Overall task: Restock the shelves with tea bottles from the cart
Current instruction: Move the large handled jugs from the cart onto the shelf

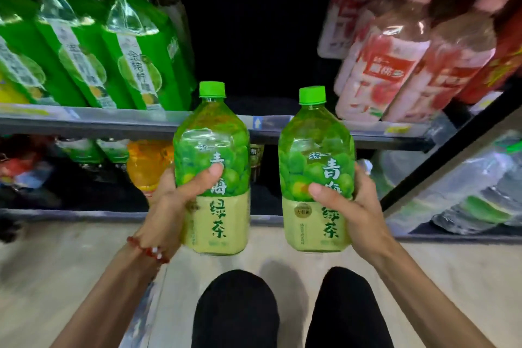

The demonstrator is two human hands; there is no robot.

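Head view, person crouched facing the shelves.

- Left hand (180, 192), 8 o'clock of centre: grips the left green tea bottle (211, 144) at mid-label. The thumb lies across the front and the fingers curl round behind, out of sight. Red bead bracelet (147, 248) on that wrist.
- Right hand (347, 200), 4 o'clock: grips the right green tea bottle (316, 150) the same way. The thumb is on the front and the fingers (360, 178) wrap the far side.
- Both bottles are upright, green caps up, held side by side and apart, in the air in front of the upper shelf edge (113, 121).
- 10 o'clock: row of lime drink bottles (135, 59) on the upper shelf, green labels.
- 2 o'clock: pink peach drink bottles (395, 70) on the same shelf, somewhat blurred.
- 9 o'clock, lower shelf: an orange drink bottle (144, 164), partly hidden behind the left hand.
- 4 o'clock, far right: shrink-wrapped water bottles (466, 192).
- 6 o'clock: two knees in black trousers (237, 305) over the pale floor (56, 277).
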